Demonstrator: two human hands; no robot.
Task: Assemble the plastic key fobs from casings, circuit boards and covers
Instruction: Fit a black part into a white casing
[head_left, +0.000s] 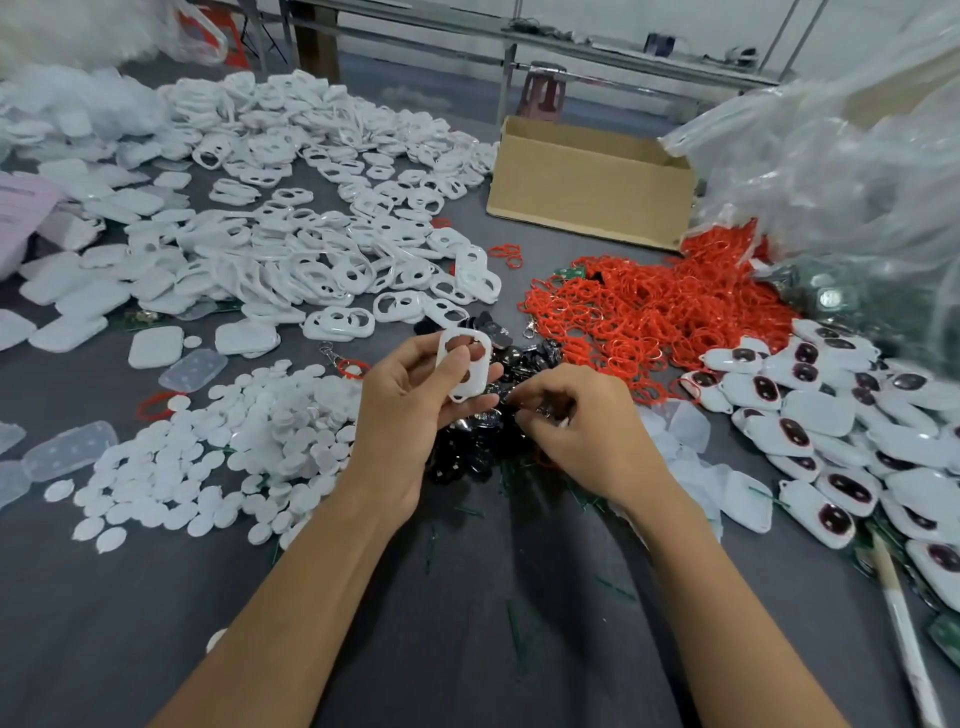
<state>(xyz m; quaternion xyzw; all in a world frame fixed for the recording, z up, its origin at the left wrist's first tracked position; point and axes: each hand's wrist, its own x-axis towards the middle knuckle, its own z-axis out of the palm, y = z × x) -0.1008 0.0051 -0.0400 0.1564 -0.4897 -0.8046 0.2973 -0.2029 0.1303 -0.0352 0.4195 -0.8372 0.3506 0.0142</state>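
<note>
The left hand (415, 395) gripped a casing (464, 366) in its fingers over the dark pile (467, 452), while at four o'clock the right hand (582, 431) dug in with curled fingers, hold untellable; tangled parts might drag out and scatter.

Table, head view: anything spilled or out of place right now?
Green slivers litter the table in front, and a red ring lies among the white discs, away from the red pile.

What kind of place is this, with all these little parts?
Probably a small hand-assembly workshop: a grey table heaped with white casings, red rings and finished fobs, beside a cardboard box.
</note>
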